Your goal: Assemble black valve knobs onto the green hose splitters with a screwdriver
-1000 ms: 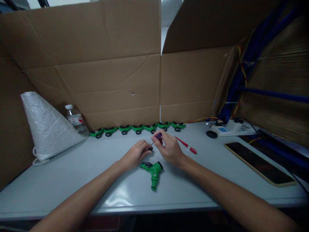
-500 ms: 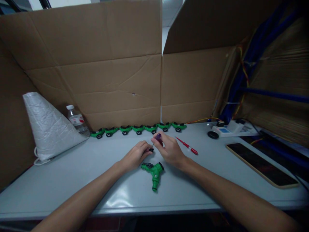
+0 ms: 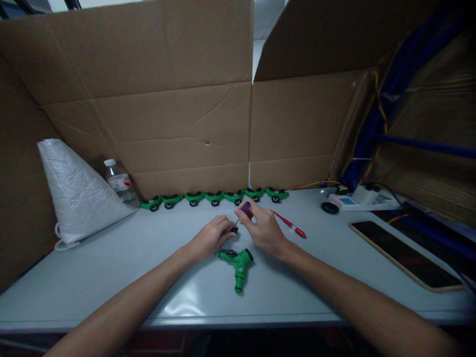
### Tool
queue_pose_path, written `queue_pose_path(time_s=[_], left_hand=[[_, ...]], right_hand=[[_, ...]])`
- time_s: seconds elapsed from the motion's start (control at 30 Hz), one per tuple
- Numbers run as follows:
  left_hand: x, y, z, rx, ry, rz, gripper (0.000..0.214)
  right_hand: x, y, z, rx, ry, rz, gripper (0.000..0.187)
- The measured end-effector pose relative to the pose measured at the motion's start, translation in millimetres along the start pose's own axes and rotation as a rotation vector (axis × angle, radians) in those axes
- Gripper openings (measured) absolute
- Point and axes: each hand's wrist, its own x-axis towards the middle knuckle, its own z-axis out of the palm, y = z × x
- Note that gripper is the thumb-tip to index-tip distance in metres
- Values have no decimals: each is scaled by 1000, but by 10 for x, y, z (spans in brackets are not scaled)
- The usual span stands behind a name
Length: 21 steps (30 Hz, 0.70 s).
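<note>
My left hand [image 3: 211, 236] is closed on a small black part [image 3: 234, 229], its fingertips pinching it just above the table. In my right hand [image 3: 265, 229] is a screwdriver with a dark purple handle [image 3: 246, 207]; its thin shaft points down and left to the black part. The exact contact at the tip is too small to make out. Nearer to me, below both hands, lies a green Y-shaped hose connector [image 3: 241, 267] with black rings at its ends and a dark lever on its left arm.
Several green connectors [image 3: 214, 199] stand in a row along the cardboard wall [image 3: 186, 124]. Right of my hand lies a red screwdriver [image 3: 292, 226]. Farther right are a black ring [image 3: 329, 208], a white power strip [image 3: 366, 199] and a phone [image 3: 403, 255]. A bottle [image 3: 121, 183] and silvery bag [image 3: 80, 198] stand left.
The view has shifted slightly. Both hands keep their grips, and the screwdriver stays angled to the black part; nothing else has visibly moved.
</note>
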Motion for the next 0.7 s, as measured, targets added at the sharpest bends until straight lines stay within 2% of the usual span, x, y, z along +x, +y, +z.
queue_pose_path(time_s=[0.1, 0.2, 0.53, 0.63, 0.7], left_hand=[[-2, 1, -1, 6, 10, 8, 21], [-2, 7, -2, 9, 10, 15, 22], [-6, -13, 13, 22, 14, 24, 24], [-9, -18, 18, 23, 14, 24, 25], [-9, -13, 14, 24, 14, 31, 26]], right_hand=[[-4, 23, 10, 6, -46, -2, 22], [-12, 48, 26, 8, -8, 26, 22], [-33, 37, 40, -10, -42, 1, 23], [-31, 32, 35, -4, -3, 15, 23], [-27, 27, 31, -9, -20, 29, 23]])
